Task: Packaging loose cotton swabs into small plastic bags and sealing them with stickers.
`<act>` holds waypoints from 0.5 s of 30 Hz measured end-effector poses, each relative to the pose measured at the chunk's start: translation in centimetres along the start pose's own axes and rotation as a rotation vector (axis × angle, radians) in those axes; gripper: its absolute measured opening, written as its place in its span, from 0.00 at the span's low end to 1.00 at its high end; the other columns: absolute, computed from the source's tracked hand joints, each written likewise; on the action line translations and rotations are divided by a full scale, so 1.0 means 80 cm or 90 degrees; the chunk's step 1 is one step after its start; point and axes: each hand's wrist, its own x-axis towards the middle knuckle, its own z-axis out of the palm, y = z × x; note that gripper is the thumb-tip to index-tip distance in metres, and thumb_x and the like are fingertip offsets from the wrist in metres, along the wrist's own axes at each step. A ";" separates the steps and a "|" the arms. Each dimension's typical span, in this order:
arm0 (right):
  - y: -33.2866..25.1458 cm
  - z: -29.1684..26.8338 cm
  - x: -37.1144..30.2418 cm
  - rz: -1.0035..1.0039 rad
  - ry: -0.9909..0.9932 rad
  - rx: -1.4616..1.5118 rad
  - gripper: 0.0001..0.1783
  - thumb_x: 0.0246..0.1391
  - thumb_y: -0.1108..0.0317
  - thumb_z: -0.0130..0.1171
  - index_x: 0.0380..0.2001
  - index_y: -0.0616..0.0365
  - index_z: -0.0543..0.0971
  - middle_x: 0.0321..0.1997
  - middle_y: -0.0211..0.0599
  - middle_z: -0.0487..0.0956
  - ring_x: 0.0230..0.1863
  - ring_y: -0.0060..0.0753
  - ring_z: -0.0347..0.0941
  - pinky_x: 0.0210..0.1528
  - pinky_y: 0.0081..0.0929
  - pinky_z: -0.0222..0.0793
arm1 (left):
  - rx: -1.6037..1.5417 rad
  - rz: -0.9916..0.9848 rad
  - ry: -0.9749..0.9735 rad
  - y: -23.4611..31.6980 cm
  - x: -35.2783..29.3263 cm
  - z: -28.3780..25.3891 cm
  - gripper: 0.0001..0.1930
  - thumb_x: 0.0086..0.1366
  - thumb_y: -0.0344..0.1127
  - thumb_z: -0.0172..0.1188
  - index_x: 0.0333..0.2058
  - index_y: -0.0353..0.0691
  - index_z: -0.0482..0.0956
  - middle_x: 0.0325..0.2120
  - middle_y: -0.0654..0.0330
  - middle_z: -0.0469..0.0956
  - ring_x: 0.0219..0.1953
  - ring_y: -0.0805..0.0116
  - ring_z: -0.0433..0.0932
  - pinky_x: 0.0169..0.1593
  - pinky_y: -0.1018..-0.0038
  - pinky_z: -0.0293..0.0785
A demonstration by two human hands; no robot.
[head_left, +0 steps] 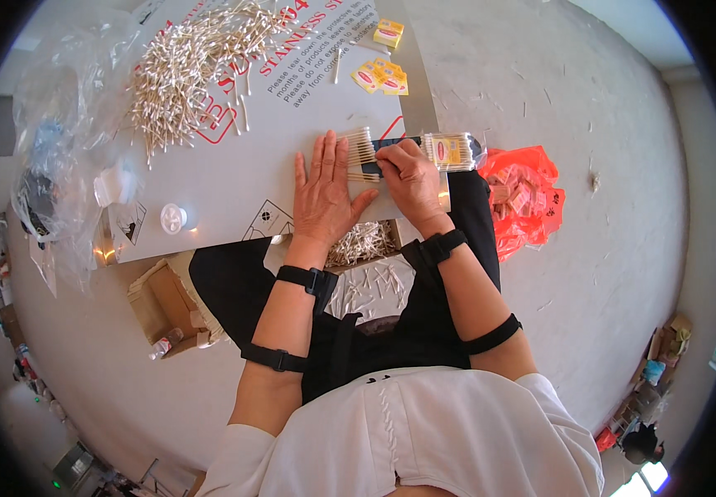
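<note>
Swabs (360,147) lie side by side in a neat row on the grey surface (234,190), right between my hands, at 12 o'clock from my body. My left hand (323,197) is open and flat, palm down, its fingertips beside the row's left end. My right hand (414,182) is closed, fingers bent down onto a dark strip (385,143) by the row; I cannot tell whether it grips the strip.

Going round from my hands, at 3 o'clock, close to my right knuckles, is a clear packet (451,151) of swabs with a yellow label. Yellow cards (383,77) lie at 12 o'clock, and a big loose pile (180,83) of swabs spreads at 10. At 9 there is a crumpled clear bag (64,157); a small white tub (173,219) sits nearer, between 8 and 9. More swabs fill a box (364,244) at 6, partly under the surface's edge. A red bag (540,170) holding small packs is between 3 and 4.
</note>
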 end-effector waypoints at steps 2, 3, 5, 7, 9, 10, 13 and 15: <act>0.000 0.000 -0.001 -0.004 -0.012 -0.015 0.04 0.50 0.74 0.62 0.31 0.55 0.81 0.30 0.36 0.76 0.30 0.41 0.76 0.32 0.31 0.71 | -0.008 -0.001 0.008 0.001 0.000 0.000 0.48 0.59 0.64 0.54 0.68 0.37 0.50 0.70 0.52 0.47 0.72 0.57 0.45 0.71 0.50 0.37; 0.001 0.000 -0.001 -0.007 -0.024 -0.030 0.04 0.49 0.74 0.62 0.31 0.55 0.81 0.29 0.36 0.76 0.31 0.40 0.76 0.32 0.31 0.71 | -0.015 -0.003 0.015 0.001 -0.001 -0.001 0.48 0.58 0.62 0.58 0.68 0.37 0.51 0.70 0.52 0.48 0.72 0.57 0.45 0.71 0.50 0.38; 0.000 -0.004 -0.007 -0.005 -0.052 -0.031 0.04 0.49 0.74 0.62 0.31 0.55 0.81 0.29 0.37 0.76 0.31 0.40 0.76 0.32 0.31 0.71 | -0.015 -0.004 0.014 0.001 0.000 -0.001 0.48 0.58 0.61 0.58 0.68 0.37 0.51 0.70 0.52 0.48 0.72 0.57 0.46 0.71 0.50 0.38; 0.000 -0.003 -0.007 -0.003 -0.079 -0.032 0.04 0.49 0.74 0.62 0.31 0.55 0.81 0.29 0.37 0.76 0.31 0.40 0.76 0.32 0.31 0.72 | -0.015 -0.006 0.014 0.000 0.000 -0.001 0.48 0.58 0.61 0.58 0.68 0.36 0.51 0.70 0.52 0.48 0.72 0.57 0.46 0.71 0.50 0.38; 0.001 -0.001 -0.004 0.002 -0.024 0.008 0.04 0.50 0.73 0.62 0.31 0.56 0.81 0.29 0.37 0.76 0.31 0.40 0.77 0.33 0.31 0.72 | -0.016 -0.004 0.013 0.001 -0.001 -0.002 0.48 0.58 0.61 0.58 0.67 0.36 0.51 0.70 0.52 0.48 0.72 0.57 0.46 0.71 0.50 0.38; 0.002 0.001 -0.001 0.001 -0.024 0.008 0.04 0.50 0.73 0.62 0.31 0.56 0.81 0.29 0.37 0.76 0.31 0.40 0.77 0.33 0.31 0.72 | -0.017 -0.004 0.014 0.001 -0.001 -0.002 0.48 0.58 0.61 0.58 0.67 0.36 0.51 0.70 0.52 0.48 0.72 0.57 0.46 0.71 0.50 0.38; 0.001 0.003 0.011 0.014 0.017 0.043 0.03 0.51 0.70 0.60 0.31 0.52 0.81 0.30 0.36 0.76 0.32 0.46 0.77 0.33 0.39 0.72 | -0.015 -0.006 0.010 0.002 0.000 -0.001 0.48 0.58 0.61 0.58 0.67 0.36 0.51 0.70 0.53 0.48 0.72 0.58 0.45 0.71 0.51 0.37; 0.002 0.004 0.015 0.018 0.004 0.012 0.04 0.51 0.70 0.60 0.32 0.51 0.81 0.31 0.36 0.77 0.33 0.46 0.77 0.33 0.38 0.73 | -0.018 -0.009 0.010 0.001 0.000 -0.001 0.48 0.58 0.61 0.58 0.67 0.36 0.52 0.70 0.53 0.48 0.72 0.58 0.45 0.71 0.51 0.37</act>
